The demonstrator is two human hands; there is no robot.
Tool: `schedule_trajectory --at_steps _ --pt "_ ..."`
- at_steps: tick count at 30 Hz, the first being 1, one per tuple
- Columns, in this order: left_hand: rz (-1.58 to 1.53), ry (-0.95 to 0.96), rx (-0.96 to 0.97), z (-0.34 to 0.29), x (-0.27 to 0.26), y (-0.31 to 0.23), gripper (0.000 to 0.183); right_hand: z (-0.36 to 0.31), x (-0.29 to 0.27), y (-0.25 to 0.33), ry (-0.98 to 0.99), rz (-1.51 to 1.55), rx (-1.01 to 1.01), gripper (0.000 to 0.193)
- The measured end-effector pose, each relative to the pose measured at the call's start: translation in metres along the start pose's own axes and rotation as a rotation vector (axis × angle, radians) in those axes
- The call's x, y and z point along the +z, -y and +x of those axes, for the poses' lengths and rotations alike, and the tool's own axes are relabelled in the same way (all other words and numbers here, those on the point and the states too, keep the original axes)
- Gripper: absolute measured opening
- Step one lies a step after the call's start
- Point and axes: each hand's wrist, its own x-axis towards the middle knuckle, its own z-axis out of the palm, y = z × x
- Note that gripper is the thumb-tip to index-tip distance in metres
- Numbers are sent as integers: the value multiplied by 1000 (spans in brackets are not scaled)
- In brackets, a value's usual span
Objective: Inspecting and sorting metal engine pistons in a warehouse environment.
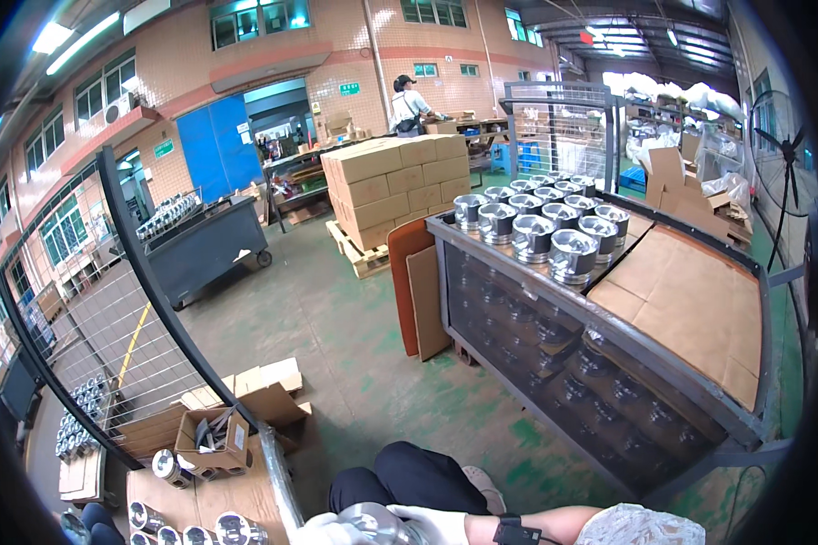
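At the lower edge, a shiny metal piston point(373, 520) is held low in front of my lap. White-gloved, my right hand point(436, 523) closes on its right side. My left hand point(323, 530), gloved too and partly cut off by the frame, grips its left side. Just left of my hands, several pistons point(236, 529) stand on a cardboard-covered surface point(211, 498). An open cardboard box point(213, 441) with dark grey pieces inside sits there, and one piston point(169, 467) rests beside it.
To the right, a metal-framed cart point(536, 295) carries rows of pistons point(573, 254) and a cardboard sheet point(686, 295). A wire-mesh panel point(123, 309) rises at left. Stacked cartons point(395, 186) stand on a wooden pallet point(359, 252). Farther back, another person point(407, 107) stands at a bench.
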Motion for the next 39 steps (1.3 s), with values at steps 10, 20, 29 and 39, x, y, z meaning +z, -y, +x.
schedule_trajectory --at_steps 10,20,29,39 --pt "-141 -435 -134 16 56 -11 41 -15 11 10 -239 -74 -198 30" --pt "-2218 -165 -454 -19 157 62 42 -34 -31 37 -214 -284 -218 34" --pt "-1937 -184 -463 8 139 70 32 -1 37 25 -425 -364 -225 32" --pt "-2269 -611 -619 23 141 99 16 -20 46 39 -291 -663 -446 59"
